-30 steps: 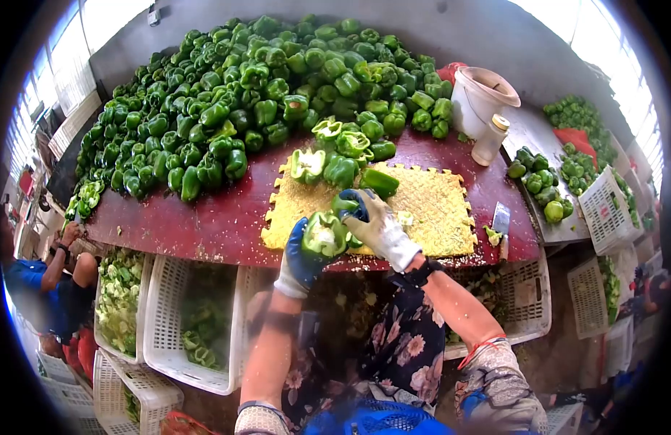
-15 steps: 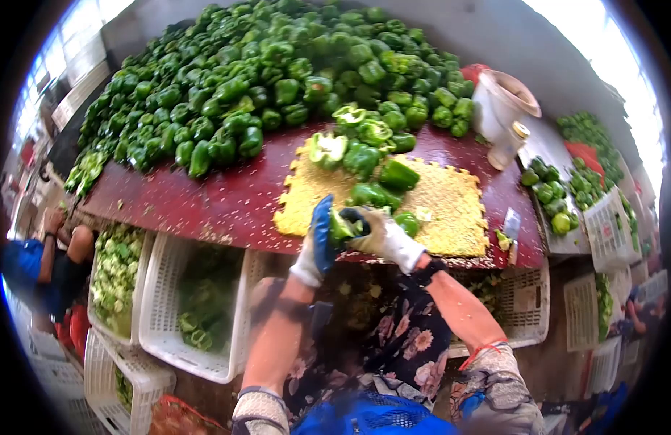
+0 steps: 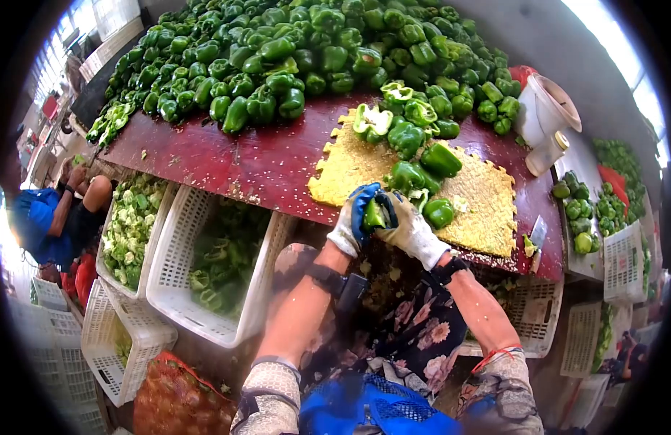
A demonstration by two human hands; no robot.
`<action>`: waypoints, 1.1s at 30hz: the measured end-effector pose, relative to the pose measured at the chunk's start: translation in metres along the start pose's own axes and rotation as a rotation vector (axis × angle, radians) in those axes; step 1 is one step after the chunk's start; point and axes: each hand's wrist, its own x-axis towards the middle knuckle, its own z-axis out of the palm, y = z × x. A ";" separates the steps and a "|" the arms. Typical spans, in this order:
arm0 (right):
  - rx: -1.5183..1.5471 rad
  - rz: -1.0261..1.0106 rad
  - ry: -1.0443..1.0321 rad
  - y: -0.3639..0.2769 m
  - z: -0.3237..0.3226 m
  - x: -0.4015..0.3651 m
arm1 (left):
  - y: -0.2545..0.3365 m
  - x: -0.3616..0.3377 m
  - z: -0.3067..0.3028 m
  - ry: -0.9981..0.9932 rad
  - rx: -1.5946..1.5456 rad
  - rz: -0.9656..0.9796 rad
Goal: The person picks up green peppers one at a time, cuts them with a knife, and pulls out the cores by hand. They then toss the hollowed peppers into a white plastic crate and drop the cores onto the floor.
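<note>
My left hand (image 3: pixel 356 220), in a blue-and-white glove, is closed around a cut green bell pepper (image 3: pixel 374 216) in front of the yellow mat's near edge. Against the pepper's other side is my right hand (image 3: pixel 411 230), in a pale glove with dark fingertips, its fingers bent onto it. Part of the pepper is hidden by the gloves. Just beyond, several whole peppers and a halved pepper (image 3: pixel 372 122) with pale insides lie on the yellow foam mat (image 3: pixel 344 168).
A heap of green peppers (image 3: pixel 277 51) covers the back of the red table (image 3: pixel 205 161). At right are a knife (image 3: pixel 538 233), a jar (image 3: pixel 547 154) and a white bucket (image 3: pixel 546 110). White crates (image 3: pixel 177 243) stand below left. Another person (image 3: pixel 42 217) sits at far left.
The view has turned, so the table and mat appear farther right and higher. My hands have come closer together around the pepper, and my left fingers now curl over it.
</note>
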 end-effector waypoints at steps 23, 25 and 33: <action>0.488 0.410 0.733 0.031 -0.081 -0.024 | 0.005 0.003 0.014 0.187 -0.311 0.020; 0.090 0.365 0.928 0.086 -0.103 -0.057 | 0.039 -0.001 0.031 0.113 -0.337 -0.012; -0.746 0.523 0.518 0.187 -0.121 -0.193 | 0.008 0.011 0.028 0.139 0.952 0.237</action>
